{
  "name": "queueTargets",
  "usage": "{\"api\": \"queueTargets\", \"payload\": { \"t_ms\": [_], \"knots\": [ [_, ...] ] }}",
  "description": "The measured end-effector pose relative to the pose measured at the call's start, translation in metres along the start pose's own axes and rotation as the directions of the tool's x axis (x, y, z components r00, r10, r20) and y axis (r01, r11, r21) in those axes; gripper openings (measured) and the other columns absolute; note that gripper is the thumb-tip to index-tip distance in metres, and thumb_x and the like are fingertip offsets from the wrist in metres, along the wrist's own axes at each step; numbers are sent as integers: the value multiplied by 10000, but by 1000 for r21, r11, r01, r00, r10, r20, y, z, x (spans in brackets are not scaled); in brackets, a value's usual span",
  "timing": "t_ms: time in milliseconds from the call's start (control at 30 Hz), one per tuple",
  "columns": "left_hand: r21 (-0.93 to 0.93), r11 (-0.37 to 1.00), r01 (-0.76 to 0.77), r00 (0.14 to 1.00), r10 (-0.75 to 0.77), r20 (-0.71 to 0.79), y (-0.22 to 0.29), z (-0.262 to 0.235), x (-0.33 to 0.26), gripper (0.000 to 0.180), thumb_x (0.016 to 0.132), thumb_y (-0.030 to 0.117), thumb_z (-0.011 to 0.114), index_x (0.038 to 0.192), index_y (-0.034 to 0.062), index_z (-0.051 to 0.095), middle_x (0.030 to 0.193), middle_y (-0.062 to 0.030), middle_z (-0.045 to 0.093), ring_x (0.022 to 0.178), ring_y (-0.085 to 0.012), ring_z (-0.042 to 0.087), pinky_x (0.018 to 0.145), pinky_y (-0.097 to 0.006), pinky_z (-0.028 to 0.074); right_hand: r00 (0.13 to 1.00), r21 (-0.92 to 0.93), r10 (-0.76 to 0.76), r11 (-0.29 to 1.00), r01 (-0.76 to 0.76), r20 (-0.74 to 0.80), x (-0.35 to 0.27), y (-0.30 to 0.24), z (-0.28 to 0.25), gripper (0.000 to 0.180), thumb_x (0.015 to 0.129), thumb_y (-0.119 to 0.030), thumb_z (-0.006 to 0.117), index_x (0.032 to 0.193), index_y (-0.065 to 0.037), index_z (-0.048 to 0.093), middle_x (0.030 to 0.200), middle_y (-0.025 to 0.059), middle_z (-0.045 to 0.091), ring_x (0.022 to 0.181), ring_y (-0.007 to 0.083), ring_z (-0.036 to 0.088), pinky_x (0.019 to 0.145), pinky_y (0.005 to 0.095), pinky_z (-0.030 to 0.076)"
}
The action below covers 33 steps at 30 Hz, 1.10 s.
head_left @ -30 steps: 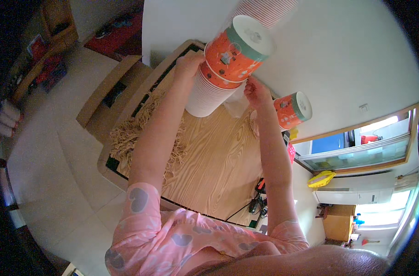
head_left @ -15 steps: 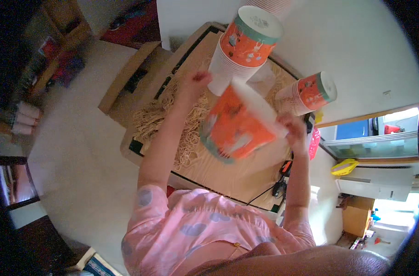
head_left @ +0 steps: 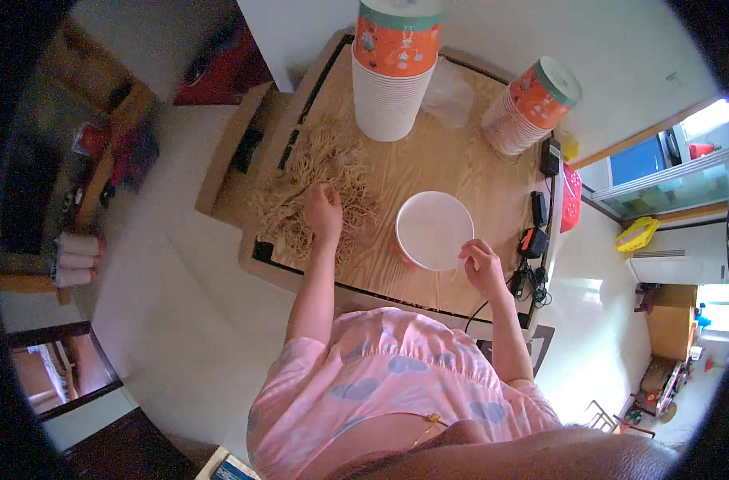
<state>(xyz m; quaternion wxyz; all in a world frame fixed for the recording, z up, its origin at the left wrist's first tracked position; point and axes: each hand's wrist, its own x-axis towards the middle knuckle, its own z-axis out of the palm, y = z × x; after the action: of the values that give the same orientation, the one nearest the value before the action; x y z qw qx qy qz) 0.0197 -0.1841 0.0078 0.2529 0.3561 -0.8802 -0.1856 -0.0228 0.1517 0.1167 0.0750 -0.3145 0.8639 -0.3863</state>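
Observation:
An orange paper bucket [head_left: 435, 232] stands upright on the table with its white inside facing up. My right hand [head_left: 484, 268] pinches its rim at the near right side. To the left lies a tangled heap of beige cord strands [head_left: 324, 156]. Over the near part of that heap is my left hand [head_left: 324, 214], its fingers drawn together on the strands; exactly how many it grips is hidden. Behind the heap rises a tall stack of upside-down paper buckets [head_left: 396, 76], orange with a green band on top.
A shorter stack of paper buckets [head_left: 531, 104] stands at the table's far right. Clear plastic film [head_left: 450, 96] lies between the stacks. Black adapters and cables [head_left: 531, 256] line the right edge of the wood-grain table [head_left: 380, 276]. Beyond that edge is a pink basket [head_left: 570, 198].
The orange bucket was tilted in the air, with my right hand at its rim; now it stands on the table. My left hand has come down from beside the tall stack to the cord heap.

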Motion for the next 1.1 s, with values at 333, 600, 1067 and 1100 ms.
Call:
{"api": "queueTargets", "payload": {
  "t_ms": [333,600,1067,1100],
  "knots": [
    [-186,955,231,926,-157,344,-19,-13,10,232,864,274,511,891,53,576,890,-91,604,797,-232,573,686,-371,463,1000,8,-10,1000,10,-22,-19,-2,-3,166,702,45,494,807,-42,588,880,120,574,852,315,572,738,353,475],
    [-403,912,-74,997,69,-27,33,-95,-1,187,854,215,536,828,40,598,718,-86,591,685,-184,566,622,-354,441,978,482,206,861,-163,-37,-25,-44,24,162,788,19,541,937,-19,593,869,68,611,770,133,573,673,261,465],
    [-416,817,-400,771,545,330,80,-139,-115,86,751,97,585,819,48,606,724,-92,569,678,-275,548,613,-371,429,738,749,376,150,-645,560,-17,-84,78,231,881,-224,502,827,-15,585,655,-14,505,546,72,447,503,197,373],
    [-398,812,-427,766,559,317,83,-141,-118,100,759,102,583,841,47,601,728,-97,571,673,-278,554,598,-371,434,710,710,353,157,-687,609,-15,-87,75,219,880,-213,504,826,-15,583,648,-17,499,539,73,442,499,198,372]
  ]
}}
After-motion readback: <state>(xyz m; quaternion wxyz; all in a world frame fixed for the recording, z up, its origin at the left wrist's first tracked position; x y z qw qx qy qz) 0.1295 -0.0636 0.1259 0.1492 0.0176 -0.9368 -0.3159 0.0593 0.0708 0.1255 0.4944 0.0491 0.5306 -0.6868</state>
